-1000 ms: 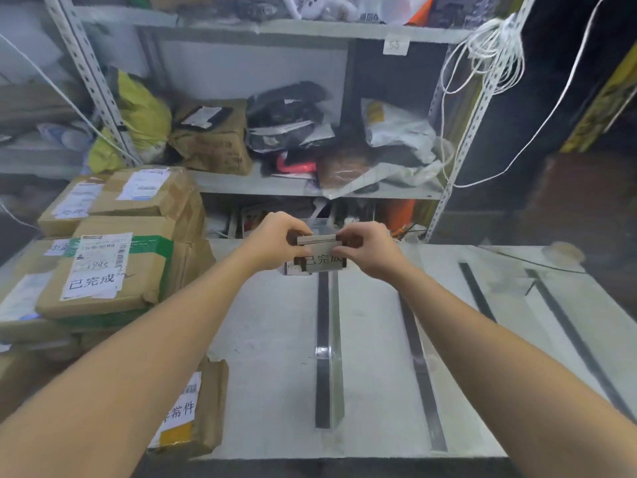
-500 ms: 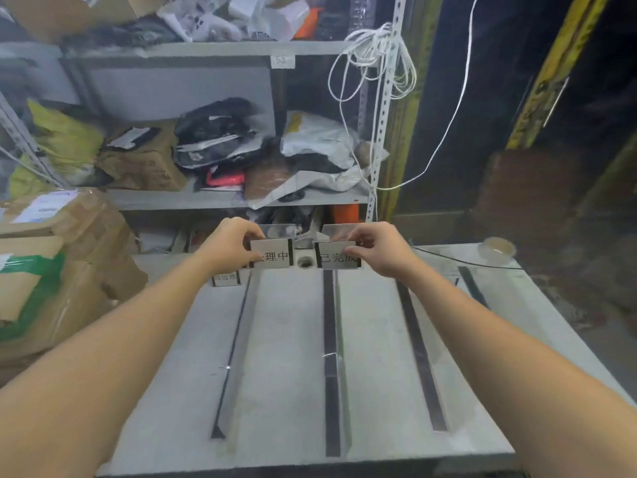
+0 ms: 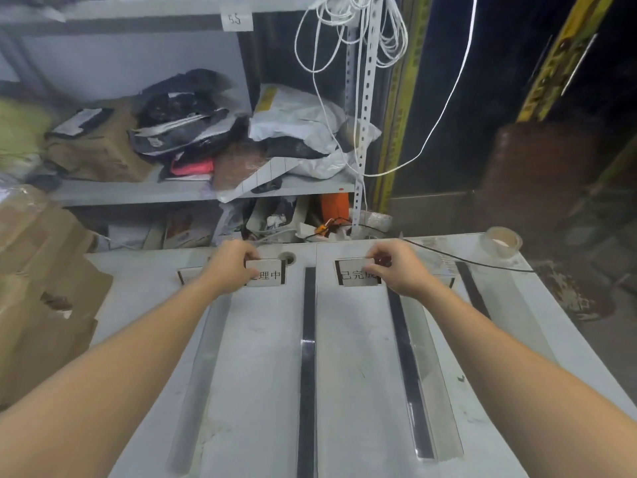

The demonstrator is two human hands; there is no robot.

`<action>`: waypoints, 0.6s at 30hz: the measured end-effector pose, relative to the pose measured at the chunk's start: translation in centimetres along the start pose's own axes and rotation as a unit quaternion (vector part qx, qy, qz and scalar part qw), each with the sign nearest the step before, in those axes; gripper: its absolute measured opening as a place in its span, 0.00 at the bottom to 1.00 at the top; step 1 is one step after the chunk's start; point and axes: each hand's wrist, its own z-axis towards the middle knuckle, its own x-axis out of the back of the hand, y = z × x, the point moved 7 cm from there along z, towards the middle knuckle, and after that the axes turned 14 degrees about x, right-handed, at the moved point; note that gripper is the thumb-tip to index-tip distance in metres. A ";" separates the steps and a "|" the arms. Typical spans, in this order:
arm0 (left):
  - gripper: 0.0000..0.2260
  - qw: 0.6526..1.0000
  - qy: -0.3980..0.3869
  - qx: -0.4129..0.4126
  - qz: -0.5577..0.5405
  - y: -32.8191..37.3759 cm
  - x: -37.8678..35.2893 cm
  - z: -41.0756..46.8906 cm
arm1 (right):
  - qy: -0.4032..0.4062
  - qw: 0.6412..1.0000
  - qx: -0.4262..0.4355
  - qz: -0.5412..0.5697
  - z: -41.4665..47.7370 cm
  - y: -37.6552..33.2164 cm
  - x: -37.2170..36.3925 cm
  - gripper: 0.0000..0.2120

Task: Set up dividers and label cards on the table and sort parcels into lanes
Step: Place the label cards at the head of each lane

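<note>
My left hand point(image 3: 229, 267) pinches a white label card point(image 3: 269, 272) at the far end of the lane left of the middle divider point(image 3: 308, 343). My right hand point(image 3: 394, 269) pinches a second label card point(image 3: 351, 274) at the far end of the lane to the right of that divider. Both cards stand at the table's far edge. Another card point(image 3: 188, 276) peeks out behind my left wrist. Dark divider strips run lengthwise on the white table point(image 3: 358, 391): a left one point(image 3: 200, 370), a right one point(image 3: 406, 360), a farther right one point(image 3: 472, 291).
Brown cardboard parcels point(image 3: 38, 288) are stacked at the table's left side. A roll of clear tape point(image 3: 503, 241) sits at the far right corner, with a black cable point(image 3: 458, 258) beside it. Behind the table a metal shelf point(image 3: 206, 189) holds bagged parcels; white cord point(image 3: 348, 46) hangs from its post.
My hands have drawn apart, each carrying its card outward and down to the table's far edge. The view has shifted right, so the parcel stack sits farther left.
</note>
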 end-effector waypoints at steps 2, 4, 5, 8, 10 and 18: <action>0.07 1.000 -0.009 -0.006 0.001 -0.1 -1.5 2.1 | 0.000 1.000 -0.030 0.005 0.8 2.0 -1.0 0.07; 0.06 1.000 -0.019 -0.017 0.006 -0.3 -3.3 4.2 | -0.001 0.998 -0.057 0.007 1.6 4.0 -2.1 0.07; 0.06 1.000 -0.024 -0.017 0.010 -0.5 -4.2 5.2 | -0.004 0.998 -0.066 0.009 2.0 5.0 -2.7 0.08; 0.06 0.999 -0.053 0.000 -0.002 -1.5 -6.9 8.1 | -0.011 0.997 -0.075 0.013 3.2 7.3 -4.3 0.09; 0.06 0.997 -0.074 -0.002 -0.001 -1.7 -8.6 9.5 | -0.013 0.997 -0.072 0.016 3.9 8.4 -5.4 0.09; 0.07 0.995 -0.088 0.019 -0.035 -3.0 -12.1 13.5 | -0.012 0.993 -0.110 0.044 5.5 12.7 -8.5 0.06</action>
